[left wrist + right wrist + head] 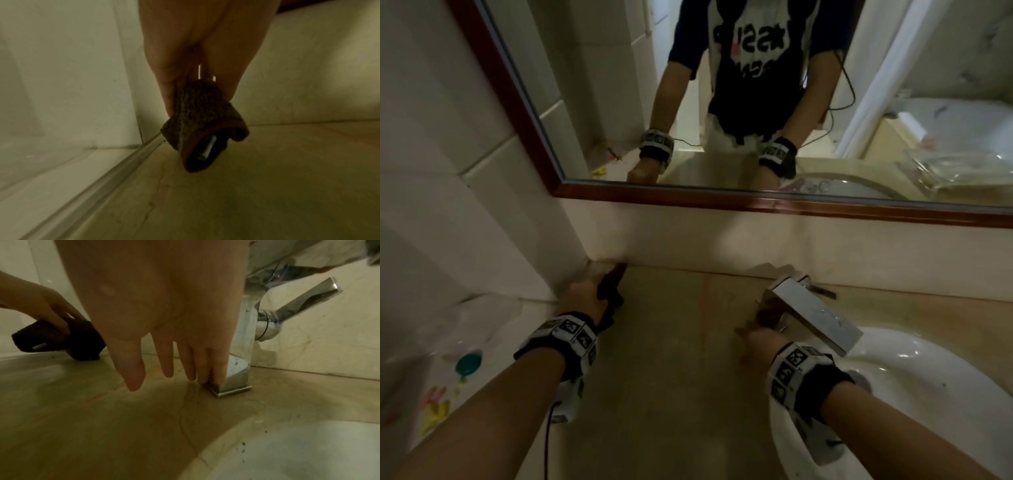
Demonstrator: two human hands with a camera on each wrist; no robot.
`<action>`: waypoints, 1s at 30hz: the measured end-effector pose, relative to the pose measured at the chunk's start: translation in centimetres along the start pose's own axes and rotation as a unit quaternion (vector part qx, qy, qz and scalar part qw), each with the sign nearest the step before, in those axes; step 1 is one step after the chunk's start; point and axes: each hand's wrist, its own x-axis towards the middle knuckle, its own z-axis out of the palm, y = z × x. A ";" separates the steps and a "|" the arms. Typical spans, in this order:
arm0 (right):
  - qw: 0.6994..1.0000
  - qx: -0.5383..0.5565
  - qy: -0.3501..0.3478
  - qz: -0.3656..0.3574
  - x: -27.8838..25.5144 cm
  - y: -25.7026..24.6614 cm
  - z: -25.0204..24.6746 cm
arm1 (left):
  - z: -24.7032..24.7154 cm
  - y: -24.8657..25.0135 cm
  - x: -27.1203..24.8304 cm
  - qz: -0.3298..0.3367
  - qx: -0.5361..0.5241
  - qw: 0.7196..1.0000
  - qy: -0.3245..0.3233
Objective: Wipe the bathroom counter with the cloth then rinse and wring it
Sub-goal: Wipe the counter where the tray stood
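My left hand (pixel 585 293) grips a dark brown cloth (pixel 613 289) in the back left corner of the beige counter (pixel 674 359), next to the wall. In the left wrist view the cloth (pixel 201 116) hangs bunched from my fingers, just above the counter (pixel 267 186). The right wrist view shows the cloth (pixel 61 339) at far left. My right hand (pixel 760 337) is open, fingers (pixel 133 373) straight and pointing down, their tips touching the counter (pixel 102 426) at the base of the chrome tap (pixel 240 369).
A white basin (pixel 914 387) lies at the right, under the tap spout (pixel 815 315). A wood-framed mirror (pixel 722 102) hangs above the backsplash. White tiled wall (pixel 448 205) closes the left side. A clear bag with a teal lid (pixel 468 364) sits on the ledge at left.
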 end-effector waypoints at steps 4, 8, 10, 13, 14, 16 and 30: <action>0.999 -0.027 -0.018 0.024 0.6 -0.2 0.8 | 1.3 -0.5 2.6 0.047 0.049 0.998 -0.016; 0.997 -0.068 -0.014 0.019 0.8 0.2 1.7 | 0.9 -1.4 6.0 0.060 0.143 0.988 -0.015; 0.995 -0.095 -0.017 0.008 0.4 0.4 2.2 | 0.5 -1.4 7.4 0.061 0.199 0.978 -0.007; 0.996 -0.091 0.001 0.004 0.1 0.8 2.9 | 0.5 -1.4 8.4 0.077 0.252 0.964 -0.045; 0.996 -0.087 0.004 0.000 0.1 0.9 2.9 | 0.8 -1.5 8.4 0.088 0.262 0.958 -0.069; 0.997 -0.073 0.003 0.000 0.0 1.2 3.0 | 2.1 -2.0 8.4 0.083 0.301 0.943 -0.117; 1.000 -0.006 0.000 -0.014 -0.9 1.8 2.3 | 12.9 2.0 -8.0 0.265 0.408 0.854 -0.182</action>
